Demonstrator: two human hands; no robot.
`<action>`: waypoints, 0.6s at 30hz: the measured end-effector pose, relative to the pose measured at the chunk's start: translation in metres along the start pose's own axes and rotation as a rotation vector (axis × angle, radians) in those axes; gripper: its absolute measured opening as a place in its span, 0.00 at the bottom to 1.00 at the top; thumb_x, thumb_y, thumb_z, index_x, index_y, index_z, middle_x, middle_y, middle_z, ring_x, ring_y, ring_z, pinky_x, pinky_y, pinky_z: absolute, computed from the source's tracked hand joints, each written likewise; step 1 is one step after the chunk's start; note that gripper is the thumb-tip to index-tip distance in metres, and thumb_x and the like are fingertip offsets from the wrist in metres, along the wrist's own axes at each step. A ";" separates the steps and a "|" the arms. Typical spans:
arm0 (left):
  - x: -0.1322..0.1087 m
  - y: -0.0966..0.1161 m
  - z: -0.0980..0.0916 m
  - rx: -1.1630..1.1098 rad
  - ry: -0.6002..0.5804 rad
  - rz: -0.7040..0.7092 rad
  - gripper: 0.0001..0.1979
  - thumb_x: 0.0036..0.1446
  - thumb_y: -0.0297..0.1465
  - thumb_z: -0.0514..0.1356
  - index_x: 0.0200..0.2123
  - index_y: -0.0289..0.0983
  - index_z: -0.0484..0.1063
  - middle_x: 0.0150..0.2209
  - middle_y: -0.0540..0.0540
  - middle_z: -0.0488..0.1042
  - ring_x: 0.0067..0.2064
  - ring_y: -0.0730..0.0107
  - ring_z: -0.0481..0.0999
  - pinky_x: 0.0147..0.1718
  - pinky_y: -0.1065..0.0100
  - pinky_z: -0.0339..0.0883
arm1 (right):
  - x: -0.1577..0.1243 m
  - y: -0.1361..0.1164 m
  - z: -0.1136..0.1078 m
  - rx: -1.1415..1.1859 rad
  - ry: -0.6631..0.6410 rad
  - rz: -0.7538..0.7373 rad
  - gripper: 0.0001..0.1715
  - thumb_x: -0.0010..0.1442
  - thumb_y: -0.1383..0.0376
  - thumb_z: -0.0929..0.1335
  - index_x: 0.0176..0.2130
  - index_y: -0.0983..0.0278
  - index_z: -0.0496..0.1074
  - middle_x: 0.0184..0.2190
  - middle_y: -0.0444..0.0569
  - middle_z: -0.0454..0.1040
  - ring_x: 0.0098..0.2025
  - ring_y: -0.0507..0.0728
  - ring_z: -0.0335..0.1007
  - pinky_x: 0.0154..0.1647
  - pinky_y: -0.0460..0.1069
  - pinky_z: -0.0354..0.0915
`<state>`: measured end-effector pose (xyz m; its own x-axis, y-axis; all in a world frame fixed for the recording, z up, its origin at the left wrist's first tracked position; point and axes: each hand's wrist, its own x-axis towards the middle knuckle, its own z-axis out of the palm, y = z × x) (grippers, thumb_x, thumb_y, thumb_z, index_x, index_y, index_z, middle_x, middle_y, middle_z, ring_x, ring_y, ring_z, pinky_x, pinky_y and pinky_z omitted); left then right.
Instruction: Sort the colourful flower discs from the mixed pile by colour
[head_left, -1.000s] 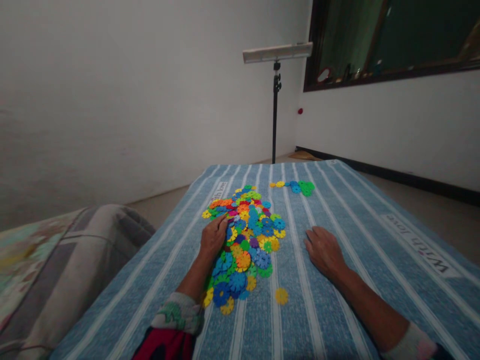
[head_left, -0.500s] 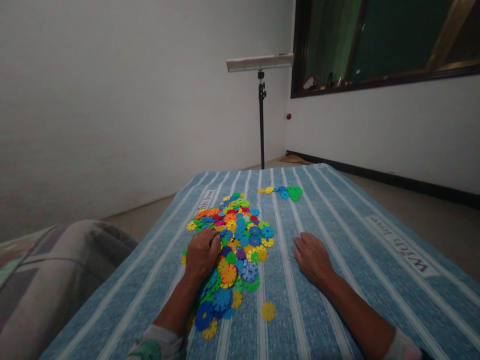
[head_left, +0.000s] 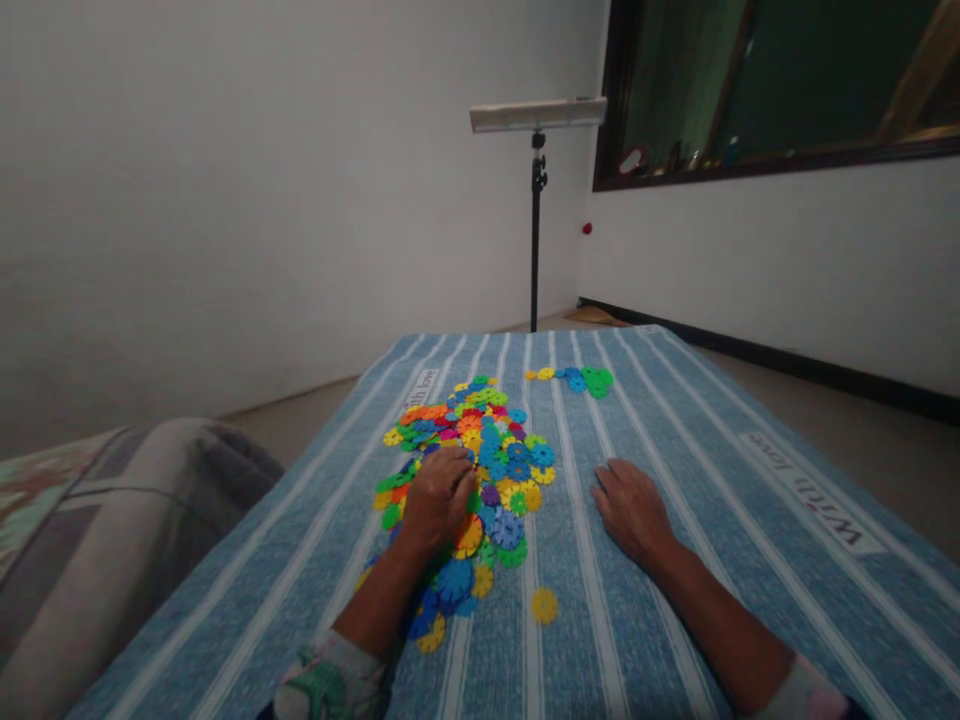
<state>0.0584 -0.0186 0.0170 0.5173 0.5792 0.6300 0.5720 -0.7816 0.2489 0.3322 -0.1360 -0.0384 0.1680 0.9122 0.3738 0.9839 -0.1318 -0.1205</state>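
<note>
A heap of flat, notched plastic disc pieces (head_left: pixel 507 530) in many colours spreads over the striped blue cloth. My left hand (head_left: pixel 440 490) is over the left-middle part of the heap, fingers bent down and close together among the discs. Whatever is under its fingertips is hidden. To the right of the heap, my right hand (head_left: pixel 631 503) rests palm down on the cloth with its fingers stretched forward and holds nothing visible. A lone yellow disc (head_left: pixel 544 605) lies between my forearms. Farther off, a joined row of discs ends in a green cluster (head_left: pixel 598 381).
The blue and white striped cloth (head_left: pixel 712 490) covers the table. Grey fabric (head_left: pixel 172 510) is bunched at the left. Beyond the far edge stands a black pole (head_left: pixel 535 250) with a flat panel (head_left: pixel 538 115) on top. A dark-framed window (head_left: pixel 810 85) is at the upper right.
My left hand has shifted right, farther over the heap. My right hand stays resting on the cloth. The whole view has swung slightly.
</note>
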 end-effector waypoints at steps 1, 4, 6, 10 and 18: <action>0.000 0.003 0.001 -0.014 -0.008 0.019 0.12 0.59 0.31 0.53 0.32 0.38 0.76 0.40 0.41 0.79 0.47 0.60 0.75 0.50 0.54 0.68 | 0.000 0.001 0.001 0.003 -0.001 0.000 0.13 0.64 0.64 0.61 0.44 0.65 0.72 0.45 0.56 0.71 0.49 0.61 0.63 0.52 0.53 0.55; -0.002 0.011 0.003 -0.055 -0.041 0.086 0.10 0.58 0.31 0.54 0.31 0.37 0.76 0.42 0.40 0.78 0.48 0.60 0.75 0.51 0.54 0.67 | -0.002 0.003 0.003 0.034 0.015 -0.003 0.13 0.64 0.64 0.61 0.41 0.64 0.73 0.44 0.56 0.71 0.48 0.61 0.64 0.52 0.54 0.56; -0.004 0.016 0.005 -0.072 -0.078 0.128 0.09 0.58 0.30 0.55 0.31 0.38 0.75 0.43 0.40 0.78 0.49 0.59 0.74 0.53 0.52 0.66 | -0.004 0.000 0.003 0.103 0.069 -0.040 0.13 0.64 0.66 0.61 0.41 0.64 0.73 0.44 0.56 0.72 0.49 0.60 0.65 0.53 0.53 0.57; -0.008 0.023 0.008 -0.085 -0.165 0.176 0.08 0.57 0.30 0.56 0.31 0.37 0.75 0.45 0.40 0.78 0.52 0.57 0.73 0.56 0.50 0.63 | -0.004 -0.024 -0.001 0.294 0.229 -0.216 0.14 0.64 0.67 0.61 0.46 0.63 0.72 0.48 0.55 0.71 0.53 0.60 0.64 0.57 0.55 0.59; -0.010 0.037 0.004 -0.100 -0.284 0.211 0.09 0.52 0.35 0.63 0.35 0.37 0.76 0.47 0.40 0.75 0.56 0.53 0.69 0.58 0.50 0.59 | 0.013 -0.079 -0.009 0.372 0.094 -0.443 0.12 0.65 0.66 0.62 0.46 0.62 0.71 0.44 0.54 0.70 0.50 0.59 0.63 0.52 0.56 0.62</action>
<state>0.0771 -0.0523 0.0170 0.7814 0.4332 0.4491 0.3762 -0.9013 0.2149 0.2573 -0.1169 -0.0161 -0.2332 0.8089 0.5398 0.8770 0.4148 -0.2427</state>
